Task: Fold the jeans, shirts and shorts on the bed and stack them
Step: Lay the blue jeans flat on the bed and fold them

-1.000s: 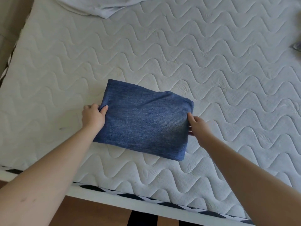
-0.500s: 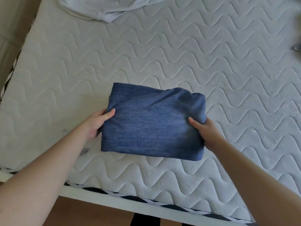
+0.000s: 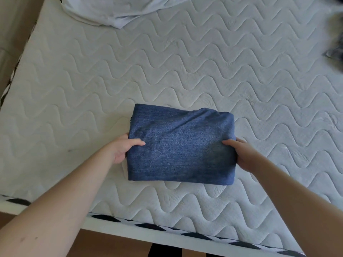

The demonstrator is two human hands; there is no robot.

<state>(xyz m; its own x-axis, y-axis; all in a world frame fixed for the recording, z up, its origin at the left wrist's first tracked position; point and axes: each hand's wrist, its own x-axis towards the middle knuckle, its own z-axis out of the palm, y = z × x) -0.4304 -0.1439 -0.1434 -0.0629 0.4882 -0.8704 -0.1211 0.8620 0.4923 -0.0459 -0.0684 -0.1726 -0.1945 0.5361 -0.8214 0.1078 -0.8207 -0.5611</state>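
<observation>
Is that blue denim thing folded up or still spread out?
Folded: the jeans form a compact, thick rectangle, gripped at each side by the left hand and right hand.

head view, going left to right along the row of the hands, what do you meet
left hand gripping the left edge → folded blue denim jeans → right hand gripping the right edge → bare white wave-quilted mattress

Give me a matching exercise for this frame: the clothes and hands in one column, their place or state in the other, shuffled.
1. folded jeans
2. white shirt
3. left hand
4. dark clothes

A. at the mattress's right edge, blurred
B. thumb on top of the denim's left side
C. unfolded, at the far left of the mattress
D. held between both hands

Pairs: 1-D, 2-C, 3-B, 4-A
</observation>
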